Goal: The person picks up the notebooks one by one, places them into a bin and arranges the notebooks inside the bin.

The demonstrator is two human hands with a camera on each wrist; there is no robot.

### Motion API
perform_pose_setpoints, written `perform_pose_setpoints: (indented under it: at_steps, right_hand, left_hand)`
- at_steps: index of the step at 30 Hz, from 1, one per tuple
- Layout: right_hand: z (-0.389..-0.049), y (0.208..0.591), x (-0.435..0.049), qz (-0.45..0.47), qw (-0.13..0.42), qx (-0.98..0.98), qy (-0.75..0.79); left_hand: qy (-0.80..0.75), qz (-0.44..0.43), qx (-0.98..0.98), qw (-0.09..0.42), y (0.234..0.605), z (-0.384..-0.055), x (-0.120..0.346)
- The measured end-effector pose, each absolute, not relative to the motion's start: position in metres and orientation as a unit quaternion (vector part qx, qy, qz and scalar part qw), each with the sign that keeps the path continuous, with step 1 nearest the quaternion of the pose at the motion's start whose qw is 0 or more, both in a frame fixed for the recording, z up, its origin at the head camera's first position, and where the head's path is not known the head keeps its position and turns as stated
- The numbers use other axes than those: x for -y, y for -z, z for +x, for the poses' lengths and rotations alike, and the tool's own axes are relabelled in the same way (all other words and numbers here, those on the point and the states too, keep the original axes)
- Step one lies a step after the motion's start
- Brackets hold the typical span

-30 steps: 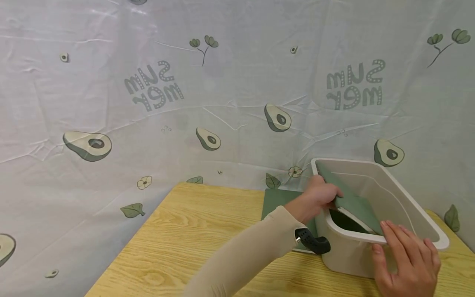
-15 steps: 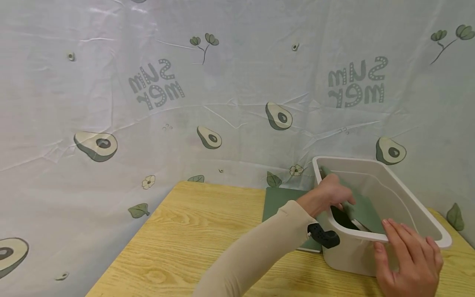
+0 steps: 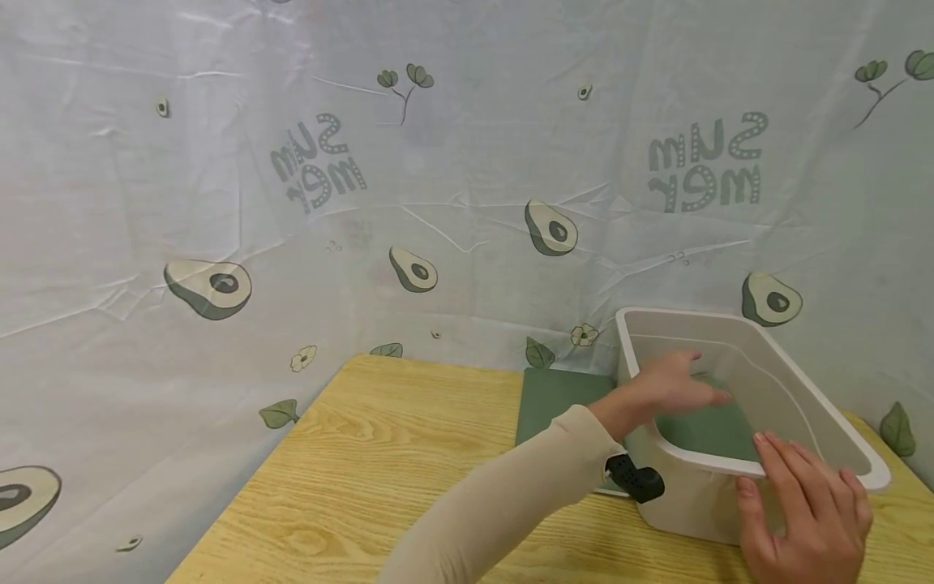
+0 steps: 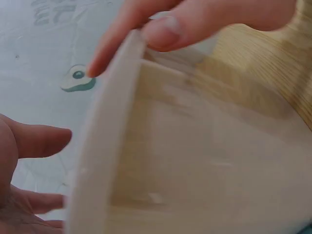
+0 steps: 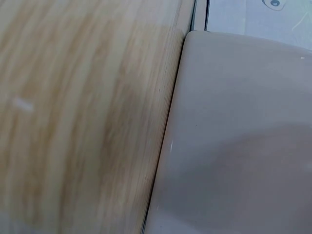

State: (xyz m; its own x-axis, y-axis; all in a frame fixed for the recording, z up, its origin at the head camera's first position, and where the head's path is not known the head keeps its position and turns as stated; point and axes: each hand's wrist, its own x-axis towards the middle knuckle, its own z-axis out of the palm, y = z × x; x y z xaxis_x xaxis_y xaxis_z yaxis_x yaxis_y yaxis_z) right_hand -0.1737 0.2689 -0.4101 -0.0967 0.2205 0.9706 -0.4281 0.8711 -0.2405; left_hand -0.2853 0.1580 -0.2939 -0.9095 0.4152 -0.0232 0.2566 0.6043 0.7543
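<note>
A pale beige plastic bin (image 3: 700, 511) stands at the table's right side. My left hand (image 3: 679, 384) reaches over its left rim, fingers spread and holding nothing. Below it, a flat green panel like a thin book (image 3: 708, 434) lies at the bin's bottom, partly behind the hand. A similar green panel (image 3: 558, 399) lies on the table left of the bin, partly hidden by my forearm. My right hand (image 3: 806, 515) grips the near rim, fingers over it and thumb outside. In the left wrist view, that thumb (image 4: 163, 31) presses on the outer wall.
The wood-grain table (image 3: 416, 454) stretches to the left. Behind it hangs a pale sheet (image 3: 467, 146) printed with avocados and leaves. A black wrist camera (image 3: 635, 477) sits at my left cuff, beside the bin's wall.
My left hand has moved right and further over the bin and let go of the green panel. That panel has gone from leaning at the rim to lying at the bottom.
</note>
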Motion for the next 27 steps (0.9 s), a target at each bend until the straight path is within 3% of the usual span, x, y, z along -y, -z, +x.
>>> perform_pose_setpoints:
  at_steps: [3, 6, 9, 11, 21, 27]
  right_hand:
    - [-0.174, 0.410, -0.270, 0.074, 0.672, 0.695, -0.243]
    - [-0.178, 0.412, -0.273, 0.080, 0.678, 0.689, -0.244]
    - [-0.183, 0.416, -0.278, 0.085, 0.680, 0.686, -0.245]
    - [-0.185, 0.419, -0.281, 0.088, 0.681, 0.685, -0.244]
    - [-0.177, 0.415, -0.279, 0.072, 0.651, 0.718, -0.236]
    - [-0.173, 0.410, -0.274, 0.067, 0.636, 0.732, -0.236]
  left_hand:
    - [-0.337, 0.252, -0.905, 0.060, 0.295, -0.282, -0.154]
    - [-0.238, 0.293, -0.926, -0.014, 0.296, -0.278, -0.147]
    - [-0.140, 0.291, -0.942, -0.089, 0.297, -0.274, -0.139]
    - [-0.100, 0.277, -0.949, -0.112, 0.298, -0.272, -0.133]
    - [-0.075, 0.242, -0.960, -0.120, 0.310, -0.274, -0.098]
    - [-0.119, 0.209, -0.966, -0.099, 0.321, -0.281, -0.063]
